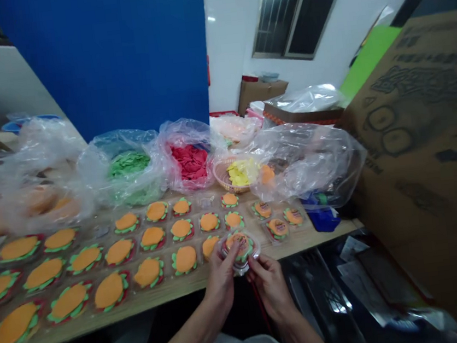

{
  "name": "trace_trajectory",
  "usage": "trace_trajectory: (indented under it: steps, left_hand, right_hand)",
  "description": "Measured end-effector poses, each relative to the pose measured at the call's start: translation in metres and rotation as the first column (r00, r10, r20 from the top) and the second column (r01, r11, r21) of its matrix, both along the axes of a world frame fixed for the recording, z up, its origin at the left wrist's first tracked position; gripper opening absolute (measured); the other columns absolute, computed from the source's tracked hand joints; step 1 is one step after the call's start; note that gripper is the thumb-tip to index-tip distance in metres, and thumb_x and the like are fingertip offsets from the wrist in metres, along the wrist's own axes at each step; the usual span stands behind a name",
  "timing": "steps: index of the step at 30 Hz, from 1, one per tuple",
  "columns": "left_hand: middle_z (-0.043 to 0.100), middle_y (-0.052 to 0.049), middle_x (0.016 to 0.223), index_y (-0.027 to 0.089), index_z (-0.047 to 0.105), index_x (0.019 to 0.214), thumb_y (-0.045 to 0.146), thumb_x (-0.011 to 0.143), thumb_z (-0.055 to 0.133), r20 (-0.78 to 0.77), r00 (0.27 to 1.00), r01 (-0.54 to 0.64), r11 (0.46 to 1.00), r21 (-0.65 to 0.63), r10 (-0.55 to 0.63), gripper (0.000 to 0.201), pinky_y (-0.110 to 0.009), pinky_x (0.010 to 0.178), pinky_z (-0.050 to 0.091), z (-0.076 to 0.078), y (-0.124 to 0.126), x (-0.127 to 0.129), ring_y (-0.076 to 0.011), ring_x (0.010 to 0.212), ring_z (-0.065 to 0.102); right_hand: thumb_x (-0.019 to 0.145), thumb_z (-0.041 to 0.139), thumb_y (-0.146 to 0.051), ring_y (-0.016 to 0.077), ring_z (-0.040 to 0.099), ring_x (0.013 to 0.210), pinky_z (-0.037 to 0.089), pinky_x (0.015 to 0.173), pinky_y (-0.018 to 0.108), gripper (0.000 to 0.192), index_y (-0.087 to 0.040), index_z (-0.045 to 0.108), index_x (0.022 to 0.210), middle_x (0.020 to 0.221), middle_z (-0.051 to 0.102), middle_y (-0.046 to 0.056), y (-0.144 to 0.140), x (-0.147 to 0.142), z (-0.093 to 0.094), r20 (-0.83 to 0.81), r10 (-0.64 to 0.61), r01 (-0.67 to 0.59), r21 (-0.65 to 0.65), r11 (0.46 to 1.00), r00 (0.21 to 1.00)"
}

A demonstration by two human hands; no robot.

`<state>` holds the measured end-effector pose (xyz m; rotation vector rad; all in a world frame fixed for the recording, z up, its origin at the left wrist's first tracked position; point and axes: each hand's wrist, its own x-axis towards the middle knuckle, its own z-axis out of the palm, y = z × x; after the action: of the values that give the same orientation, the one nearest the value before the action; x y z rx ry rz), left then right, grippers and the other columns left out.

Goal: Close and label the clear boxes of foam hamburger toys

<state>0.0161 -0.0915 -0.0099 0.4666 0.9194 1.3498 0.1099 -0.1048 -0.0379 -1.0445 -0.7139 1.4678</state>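
From my remote seat I watch the left hand [220, 282] and the right hand [271, 283] grasping one clear container [241, 268] between them, at the near edge of the wooden table [297, 236]. Taking that container as the dial's centre, the left hand comes in from 7 o'clock, its thumb across the top, and the right from 5 o'clock, fingers pinching the near rim. The broad face is turned up towards me, and the outline is so nearly round that I can't pick out a long axis.

Through the glossy, thin plastic I see a layered toy burger [241, 242]: a matte orange disc with dark print over frilly green edging. Four similar printed packs [278, 227] sit near 2 o'clock. From 8 to 12 o'clock run rows of plain orange-topped burgers [109, 291], flat and rounded, with red and green showing round their edges.

At 12 o'clock stands a woven basket [223, 178] of yellow pieces; at 11, a crinkled bag of red pieces [190, 163]; at 10, a bag of leafy green pieces [128, 164]. A smooth blue bin [323, 221] sits towards 3 o'clock.
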Motion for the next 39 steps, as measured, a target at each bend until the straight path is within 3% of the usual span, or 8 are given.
trace_trajectory:
  steps: [4, 9, 13, 19, 25, 31, 34, 39]
  left_hand:
    - [0.065, -0.008, 0.091, 0.017, 0.054, 0.101, 0.041, 0.069, 0.065, 0.046, 0.984, 0.177, 0.977, -0.118, -0.173, 0.042, -0.030, 0.069, 0.048, -0.003, -0.002, 0.001, -0.0174, 0.074, 0.063]
    - [0.066, -0.009, 0.082, 0.015, 0.052, 0.094, 0.041, 0.069, 0.065, 0.036, 0.953, 0.304, 0.936, -0.179, -0.302, 0.038, -0.030, 0.070, 0.047, -0.009, -0.006, 0.000, -0.0180, 0.073, 0.064]
    - [0.067, -0.008, 0.075, 0.014, 0.053, 0.083, 0.040, 0.069, 0.064, 0.033, 0.913, 0.407, 0.898, -0.168, -0.407, 0.032, -0.028, 0.066, 0.046, -0.019, -0.012, 0.001, -0.0170, 0.068, 0.063]
    - [0.066, -0.008, 0.072, 0.014, 0.052, 0.079, 0.038, 0.070, 0.064, 0.042, 0.910, 0.413, 0.895, -0.168, -0.412, 0.028, -0.027, 0.066, 0.045, -0.023, -0.018, 0.001, -0.0154, 0.065, 0.062]
    - [0.065, -0.006, 0.066, 0.015, 0.050, 0.076, 0.038, 0.066, 0.065, 0.060, 0.910, 0.413, 0.892, -0.186, -0.409, 0.028, -0.028, 0.061, 0.045, -0.032, -0.022, -0.004, -0.0160, 0.060, 0.062]
    - [0.064, -0.005, 0.061, 0.014, 0.052, 0.074, 0.036, 0.063, 0.064, 0.062, 0.918, 0.393, 0.876, -0.280, -0.392, 0.027, -0.029, 0.060, 0.044, -0.043, -0.027, -0.011, -0.0167, 0.056, 0.061]
    - [0.063, -0.004, 0.059, 0.014, 0.051, 0.074, 0.034, 0.063, 0.062, 0.069, 0.920, 0.389, 0.874, -0.293, -0.386, 0.025, -0.029, 0.059, 0.043, -0.041, -0.029, -0.012, -0.0165, 0.055, 0.061]
    - [0.063, -0.004, 0.058, 0.014, 0.052, 0.073, 0.032, 0.063, 0.060, 0.055, 0.936, 0.348, 0.886, -0.306, -0.349, 0.022, -0.028, 0.058, 0.042, -0.034, -0.032, -0.017, -0.0164, 0.054, 0.061]
  right_hand:
    - [0.059, 0.074, -0.030, 0.0062, 0.037, 0.045, 0.033, 0.044, 0.019, 0.020, -0.016, 0.060, 0.059, 0.052, 0.048, -0.004, 0.013, 0.037, 0.004, -0.020, -0.147, 0.147, -0.005, 0.989, 0.989]
    - [0.049, 0.075, -0.043, 0.0070, 0.039, 0.039, 0.035, 0.039, 0.021, 0.032, -0.018, 0.056, 0.054, 0.046, 0.045, -0.005, 0.054, 0.112, 0.008, 0.251, -0.380, 0.378, 0.061, 0.924, 0.890]
    - [0.043, 0.073, -0.050, 0.0071, 0.035, 0.033, 0.031, 0.033, 0.022, 0.039, -0.018, 0.052, 0.048, 0.039, 0.043, -0.005, 0.098, 0.144, 0.004, 0.391, -0.413, 0.409, 0.097, 0.907, 0.822]
    - [0.046, 0.070, -0.045, 0.0085, 0.033, 0.032, 0.022, 0.035, 0.023, 0.037, -0.017, 0.048, 0.035, 0.030, 0.036, -0.004, 0.144, 0.151, 0.003, 0.665, -0.375, 0.357, 0.172, 0.918, 0.646]
    - [0.055, 0.066, -0.037, 0.0120, 0.037, 0.040, 0.024, 0.045, 0.025, 0.038, -0.020, 0.043, 0.030, 0.028, 0.031, -0.004, 0.138, 0.147, 0.009, 0.830, -0.348, 0.229, 0.271, 0.935, 0.437]
    - [0.069, 0.057, -0.038, 0.0158, 0.054, 0.059, 0.041, 0.055, 0.025, 0.022, -0.018, 0.063, 0.066, 0.067, 0.062, 0.004, 0.109, 0.090, -0.002, 0.859, -0.242, -0.116, 0.326, 0.938, 0.451]
    - [0.071, 0.056, -0.031, 0.0187, 0.057, 0.071, 0.046, 0.060, 0.029, 0.025, -0.017, 0.064, 0.090, 0.087, 0.062, 0.008, 0.119, 0.052, -0.002, 0.894, -0.195, -0.327, 0.340, 0.882, 0.403]
    - [0.066, 0.063, -0.020, 0.0248, 0.049, 0.108, 0.041, 0.087, 0.036, 0.054, -0.015, 0.049, 0.118, 0.119, 0.052, 0.014, 0.169, -0.003, 0.016, 0.972, -0.210, -0.652, 0.230, 0.723, 0.109]
